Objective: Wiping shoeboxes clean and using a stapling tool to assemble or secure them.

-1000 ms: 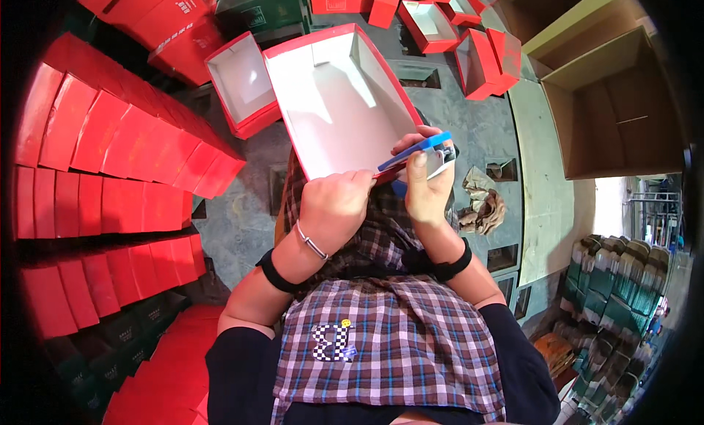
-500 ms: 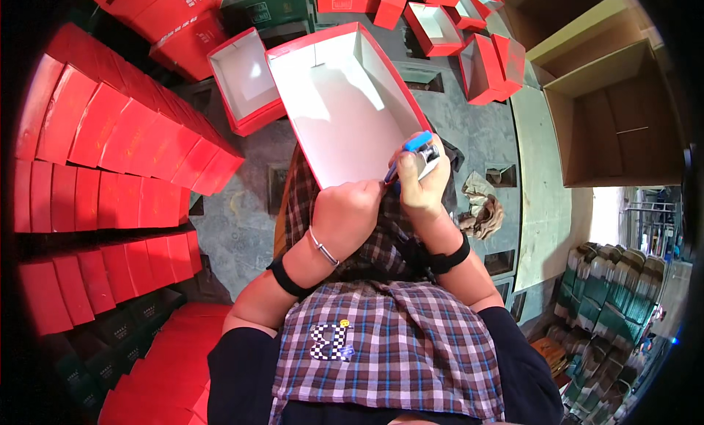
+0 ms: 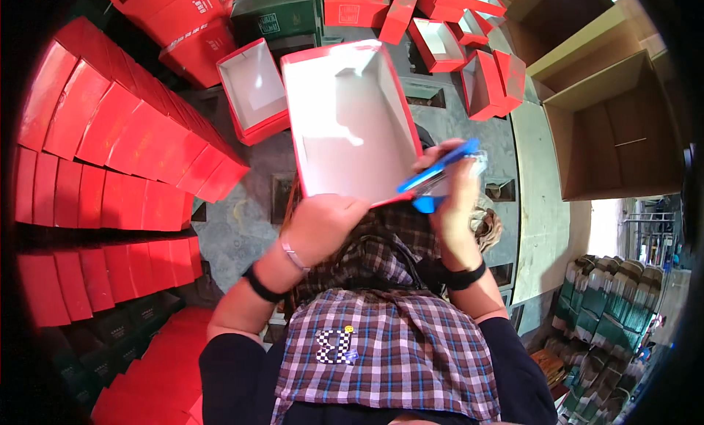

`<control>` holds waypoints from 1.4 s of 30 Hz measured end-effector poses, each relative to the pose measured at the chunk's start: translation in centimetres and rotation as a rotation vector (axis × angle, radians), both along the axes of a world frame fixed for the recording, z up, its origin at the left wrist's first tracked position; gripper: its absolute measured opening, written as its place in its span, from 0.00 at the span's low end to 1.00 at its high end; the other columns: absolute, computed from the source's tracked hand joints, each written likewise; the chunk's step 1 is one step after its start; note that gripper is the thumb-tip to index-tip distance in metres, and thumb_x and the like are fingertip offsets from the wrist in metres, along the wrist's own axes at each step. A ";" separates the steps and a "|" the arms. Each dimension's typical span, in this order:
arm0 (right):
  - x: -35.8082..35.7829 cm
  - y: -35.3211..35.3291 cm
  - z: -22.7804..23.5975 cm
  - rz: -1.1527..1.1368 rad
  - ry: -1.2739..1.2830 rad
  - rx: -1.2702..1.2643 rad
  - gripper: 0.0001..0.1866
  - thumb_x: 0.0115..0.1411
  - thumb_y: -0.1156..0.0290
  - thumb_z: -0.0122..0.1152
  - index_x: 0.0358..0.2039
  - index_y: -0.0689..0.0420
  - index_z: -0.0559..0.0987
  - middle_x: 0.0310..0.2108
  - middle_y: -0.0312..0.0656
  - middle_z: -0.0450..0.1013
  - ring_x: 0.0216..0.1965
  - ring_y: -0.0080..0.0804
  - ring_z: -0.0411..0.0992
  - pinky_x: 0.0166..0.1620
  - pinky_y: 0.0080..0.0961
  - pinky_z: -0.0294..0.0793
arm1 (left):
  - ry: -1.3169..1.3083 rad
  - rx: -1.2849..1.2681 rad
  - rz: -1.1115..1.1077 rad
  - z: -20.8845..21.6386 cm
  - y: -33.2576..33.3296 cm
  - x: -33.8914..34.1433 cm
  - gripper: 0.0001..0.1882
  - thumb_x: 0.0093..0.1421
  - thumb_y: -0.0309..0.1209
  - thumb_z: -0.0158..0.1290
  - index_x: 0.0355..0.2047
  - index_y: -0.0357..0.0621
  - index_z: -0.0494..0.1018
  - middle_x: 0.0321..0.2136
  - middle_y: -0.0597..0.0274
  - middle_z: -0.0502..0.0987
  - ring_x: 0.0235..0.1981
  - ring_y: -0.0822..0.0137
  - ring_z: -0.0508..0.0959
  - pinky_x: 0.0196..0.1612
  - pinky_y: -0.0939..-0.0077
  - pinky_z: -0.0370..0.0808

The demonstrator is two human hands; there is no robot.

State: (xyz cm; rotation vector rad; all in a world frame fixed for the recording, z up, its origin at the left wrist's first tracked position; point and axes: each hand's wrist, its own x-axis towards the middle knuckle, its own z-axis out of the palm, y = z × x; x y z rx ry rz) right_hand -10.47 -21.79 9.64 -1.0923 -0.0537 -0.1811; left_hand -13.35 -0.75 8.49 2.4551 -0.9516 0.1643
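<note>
Stapling near corner of red box (image 3: 345,124), white inside, open side up, held over lap. Blue stapler (image 3: 434,179) bites box's near right edge; right hand (image 3: 455,198) fingers wrapped tight around it. Left hand (image 3: 326,223) grips near rim, fingers curled under. Judgement: fastening step in hand; next calls for firm squeeze, box kept steady. Around: stacked flat red blanks (image 3: 110,154) left, smaller open box (image 3: 253,88) beyond, brown carton (image 3: 616,124) right.

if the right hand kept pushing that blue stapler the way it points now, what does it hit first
Most likely the near right wall of the red box. The right hand aims the blue stapler up and left, its tip already at that edge. Depth is hard to judge here.
</note>
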 end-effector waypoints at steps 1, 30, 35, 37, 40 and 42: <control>0.3 -1.4 1.0 0.024 -0.040 0.073 0.25 0.64 0.46 0.50 0.45 0.57 0.68 0.34 0.42 0.71 0.34 0.30 0.72 0.37 0.27 0.73 | -0.047 -0.016 -0.083 -0.2 2.1 0.3 0.06 0.52 0.26 0.48 0.31 0.46 0.71 0.23 0.63 0.74 0.29 0.62 0.78 0.42 0.65 0.74; 0.6 -2.3 0.5 -0.014 -0.029 -0.137 0.28 0.64 0.46 0.51 0.49 0.60 0.65 0.39 0.47 0.74 0.40 0.32 0.73 0.45 0.30 0.73 | -0.005 0.124 0.211 -1.8 -1.3 0.2 0.17 0.50 0.27 0.54 0.41 0.36 0.73 0.23 0.54 0.76 0.27 0.55 0.77 0.40 0.60 0.73; 0.8 2.1 -1.5 0.056 -0.155 -0.249 0.28 0.61 0.53 0.61 0.50 0.61 0.65 0.39 0.45 0.73 0.40 0.27 0.72 0.43 0.24 0.72 | -0.073 0.049 0.304 -2.2 -1.9 0.7 0.05 0.52 0.26 0.53 0.31 0.42 0.74 0.20 0.56 0.75 0.25 0.56 0.76 0.35 0.62 0.72; 1.2 2.9 -3.0 0.063 -0.208 -0.359 0.30 0.58 0.53 0.63 0.50 0.62 0.65 0.39 0.44 0.74 0.38 0.26 0.72 0.41 0.23 0.72 | -0.070 0.008 0.317 -2.0 -2.0 0.9 0.04 0.53 0.26 0.53 0.30 0.42 0.73 0.20 0.56 0.74 0.24 0.55 0.75 0.33 0.62 0.72; 1.3 3.7 -3.3 0.050 -0.161 -0.315 0.27 0.58 0.56 0.64 0.46 0.62 0.67 0.36 0.43 0.73 0.34 0.25 0.71 0.39 0.22 0.72 | -0.058 -0.052 0.337 -1.6 -2.2 1.0 0.03 0.54 0.27 0.54 0.29 0.42 0.73 0.19 0.55 0.74 0.23 0.55 0.75 0.30 0.62 0.71; 1.5 4.5 -3.4 -0.013 -0.173 -0.205 0.23 0.58 0.58 0.64 0.42 0.62 0.68 0.31 0.41 0.73 0.30 0.23 0.70 0.37 0.22 0.72 | -0.050 -0.070 0.343 -1.2 -2.4 0.9 0.03 0.54 0.27 0.54 0.28 0.42 0.72 0.18 0.55 0.74 0.22 0.54 0.75 0.29 0.62 0.71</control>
